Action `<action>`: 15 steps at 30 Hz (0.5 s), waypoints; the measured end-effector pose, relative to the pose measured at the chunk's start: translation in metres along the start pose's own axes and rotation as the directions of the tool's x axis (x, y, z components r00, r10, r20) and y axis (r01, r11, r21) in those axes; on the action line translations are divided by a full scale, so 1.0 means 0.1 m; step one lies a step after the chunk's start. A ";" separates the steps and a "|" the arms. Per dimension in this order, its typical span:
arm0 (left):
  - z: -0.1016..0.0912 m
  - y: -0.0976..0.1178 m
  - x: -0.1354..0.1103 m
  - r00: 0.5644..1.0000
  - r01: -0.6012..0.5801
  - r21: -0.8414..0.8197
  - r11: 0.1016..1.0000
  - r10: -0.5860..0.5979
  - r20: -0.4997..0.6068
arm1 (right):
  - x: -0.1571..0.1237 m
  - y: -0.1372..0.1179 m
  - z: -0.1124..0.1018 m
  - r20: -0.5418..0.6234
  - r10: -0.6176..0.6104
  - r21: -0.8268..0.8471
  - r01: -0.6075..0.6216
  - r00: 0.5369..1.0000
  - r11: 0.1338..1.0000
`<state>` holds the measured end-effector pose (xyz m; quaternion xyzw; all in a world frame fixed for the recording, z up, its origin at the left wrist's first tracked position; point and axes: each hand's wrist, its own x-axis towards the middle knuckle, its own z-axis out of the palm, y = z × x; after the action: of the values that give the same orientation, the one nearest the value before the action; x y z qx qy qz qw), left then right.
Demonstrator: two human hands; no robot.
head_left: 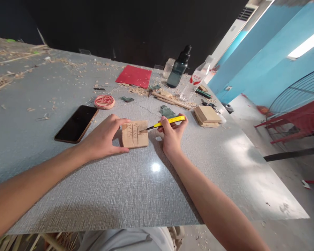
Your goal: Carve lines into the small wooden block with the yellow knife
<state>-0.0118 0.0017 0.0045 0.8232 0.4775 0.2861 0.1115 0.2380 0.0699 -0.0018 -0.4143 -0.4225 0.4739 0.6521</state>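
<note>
A small square wooden block (129, 141) with carved lines on its top face lies on the grey table in front of me. My left hand (104, 136) grips its left side, the thumb at the near edge and a finger at the far corner. In my right hand (172, 137) is a yellow utility knife (176, 119), held like a pen. Its dark tip meets the carved face right of the middle. Just left of my left hand lies a black-screened phone (77, 123). Behind it sits a round wooden piece with a red carved design (104, 101).
Beyond the hands are a red sheet (134, 76), a dark dropper bottle (178, 68), a clear plastic bottle (196, 79), wooden sticks (171, 100) and scattered shavings. Stacked wooden blocks (207, 115) stand at the right, near the table edge. A red chair (300, 116) is on the floor beyond.
</note>
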 end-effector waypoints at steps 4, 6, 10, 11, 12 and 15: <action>0.02 -0.03 0.00 1.000 -0.006 -0.019 1.000 0.006 -0.003 | 0.00 0.01 0.00 0.014 0.031 0.045 -0.032 0.999 0.998; 0.02 -0.04 0.00 1.000 -0.003 -0.025 1.000 0.003 0.000 | -0.02 0.01 0.01 0.052 0.079 0.042 -0.081 0.996 0.996; 0.02 -0.03 0.00 1.000 0.005 -0.005 1.000 -0.005 0.007 | -0.05 0.03 0.02 0.105 0.135 0.018 -0.138 0.985 0.990; 0.01 -0.02 0.01 1.000 0.006 0.001 1.000 -0.006 0.004 | -0.04 0.04 0.02 0.083 0.129 0.031 -0.132 0.988 0.991; 0.01 -0.02 0.01 1.000 0.005 0.005 1.000 -0.005 0.001 | -0.03 0.05 0.01 0.051 0.121 0.049 -0.124 0.991 0.991; 0.01 -0.01 0.01 1.000 0.007 0.008 1.000 -0.007 0.004 | 0.01 0.06 -0.01 -0.038 0.102 0.094 -0.098 0.994 0.991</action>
<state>-0.0115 0.0027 0.0040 0.8225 0.4813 0.2824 0.1103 0.2376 0.0722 -0.0073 -0.4144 -0.3648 0.5162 0.6548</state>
